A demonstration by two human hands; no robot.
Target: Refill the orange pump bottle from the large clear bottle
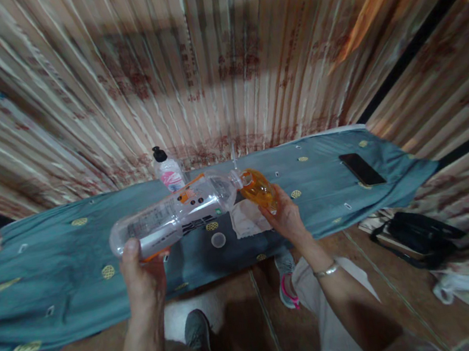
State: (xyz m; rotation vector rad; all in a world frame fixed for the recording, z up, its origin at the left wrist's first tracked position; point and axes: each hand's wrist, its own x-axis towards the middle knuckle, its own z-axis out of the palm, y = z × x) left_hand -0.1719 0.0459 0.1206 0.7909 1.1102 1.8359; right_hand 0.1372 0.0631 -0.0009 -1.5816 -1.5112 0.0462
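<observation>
A person grips a clear bottle [167, 217] near its base with the left hand [143, 276], thumb on the upper side, and holds an amber container [259, 190] in the right hand [287, 217], fingers curled around its lower end. The bottle, labelled partly in orange, lies almost on its side in the air, neck pointing toward the right hand. Its mouth meets or nearly meets the container's opening between the two hands; whether they touch cannot be told.

Below the hands, a teal cloth [62, 254] with yellow motifs covers the tabletop. A small round cap [218, 239] lies between the hands, nearer the person than the bottle, with a white tissue [246, 220] just beside the right hand. Beyond the bottle stands a pump bottle [169, 173] with a black top. A dark phone [361, 169] rests well to the right of the right hand; a black bag [421, 233] sits farther out on that side, below the cloth's edge. A striped curtain [216, 70] hangs behind.
</observation>
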